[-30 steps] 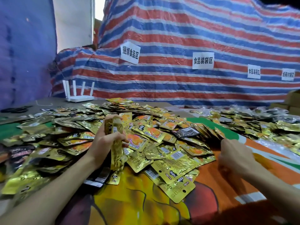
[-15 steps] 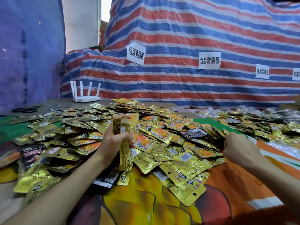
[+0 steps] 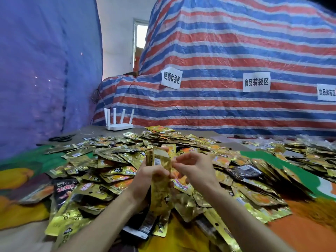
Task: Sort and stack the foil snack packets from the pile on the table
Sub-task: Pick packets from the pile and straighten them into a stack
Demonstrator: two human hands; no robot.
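Observation:
A big pile of gold foil snack packets [image 3: 116,171] covers the middle of the table, with a few black packets [image 3: 245,170] mixed in. My left hand [image 3: 145,179] grips an upright stack of gold packets [image 3: 160,179] just above the pile. My right hand [image 3: 194,170] is right beside the stack, fingers curled with thumb and fingertips at its top right edge. Whether it pinches a packet there, I cannot tell.
A second spread of gold packets [image 3: 300,153] lies at the right. A white router [image 3: 119,125] stands at the table's far edge, with scissors [image 3: 61,138] to its left. A striped tarpaulin with paper labels [image 3: 256,84] rises behind. The colourful tablecloth [image 3: 309,233] shows at front right.
My right hand has moved left from the tablecloth to the stack in my left hand. The camera has tilted up and shifted, so the pile sits lower in view.

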